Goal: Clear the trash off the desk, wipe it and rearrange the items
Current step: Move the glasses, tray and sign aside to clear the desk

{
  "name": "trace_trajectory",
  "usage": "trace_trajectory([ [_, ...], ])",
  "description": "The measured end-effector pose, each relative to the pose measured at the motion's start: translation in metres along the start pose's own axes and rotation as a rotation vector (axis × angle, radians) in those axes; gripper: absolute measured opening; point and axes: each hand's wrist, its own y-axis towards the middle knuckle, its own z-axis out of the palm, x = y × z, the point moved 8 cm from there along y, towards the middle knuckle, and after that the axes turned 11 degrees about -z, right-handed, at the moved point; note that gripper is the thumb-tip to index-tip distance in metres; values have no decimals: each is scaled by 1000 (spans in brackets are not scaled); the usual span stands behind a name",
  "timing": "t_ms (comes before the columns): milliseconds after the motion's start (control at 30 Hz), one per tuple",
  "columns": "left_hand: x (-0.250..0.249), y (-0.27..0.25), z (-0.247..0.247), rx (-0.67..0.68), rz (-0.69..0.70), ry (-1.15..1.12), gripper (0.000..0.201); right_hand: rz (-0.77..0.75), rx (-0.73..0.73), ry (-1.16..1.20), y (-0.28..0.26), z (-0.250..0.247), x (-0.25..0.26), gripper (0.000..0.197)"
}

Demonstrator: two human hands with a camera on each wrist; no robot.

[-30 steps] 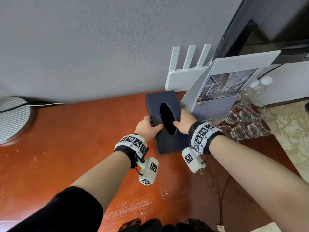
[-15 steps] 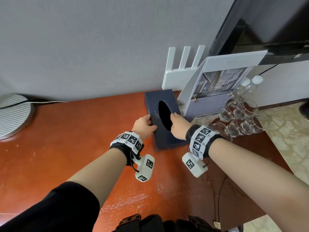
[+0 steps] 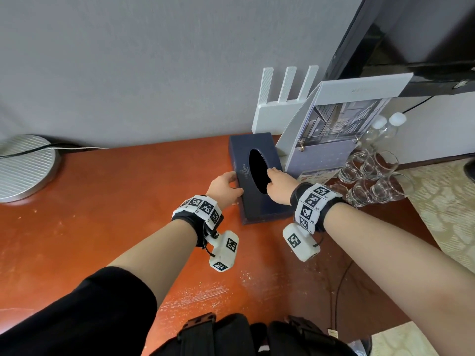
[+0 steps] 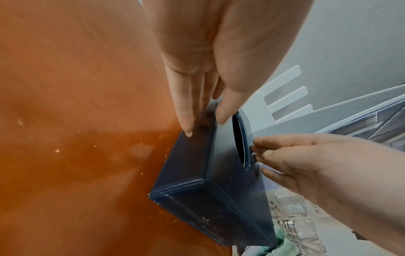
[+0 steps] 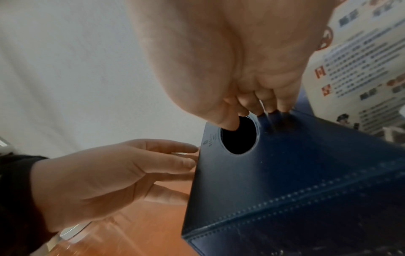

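Observation:
A dark blue tissue box (image 3: 259, 201) with an oval opening in its top lies on the red-brown desk (image 3: 128, 201), its far end near the wall. My left hand (image 3: 225, 186) is at the box's left side. In the left wrist view its straight fingers (image 4: 186, 121) lie against the box's side wall (image 4: 192, 164) and the thumb rests on the top edge. My right hand (image 3: 279, 181) is on the top. The right wrist view shows its thumb (image 5: 230, 123) hooked into the opening and curled fingertips pressing on the lid (image 5: 306, 164).
A white router (image 3: 277, 109) and a leaning calendar board (image 3: 339, 134) stand just behind and right of the box. Several drinking glasses (image 3: 372, 176) and two bottles (image 3: 385, 124) crowd the right. A round metal base (image 3: 23, 168) sits far left. A cable (image 3: 336, 291) and dusty smears (image 3: 205, 291) are on the near desk.
My right hand has slid from the box's right edge onto its top, thumb now in the opening. The left hand's fingers have straightened along the side. The box has barely shifted.

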Motion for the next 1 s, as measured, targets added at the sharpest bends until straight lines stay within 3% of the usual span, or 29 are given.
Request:
trace_trajectory([
  [233, 14, -27, -26, -44, 13, 25, 61, -13, 43, 0, -21, 11, 18, 39],
  [533, 42, -76, -61, -152, 78, 233, 45, -149, 34, -10, -54, 32, 70, 49],
  [867, 85, -123, -69, -32, -6, 665, 40, -309, 167, -150, -83, 69, 128, 34],
  [1000, 113, -140, -75, -36, -67, 702, 38, -392, 287, -263, -86, 91, 150, 31],
])
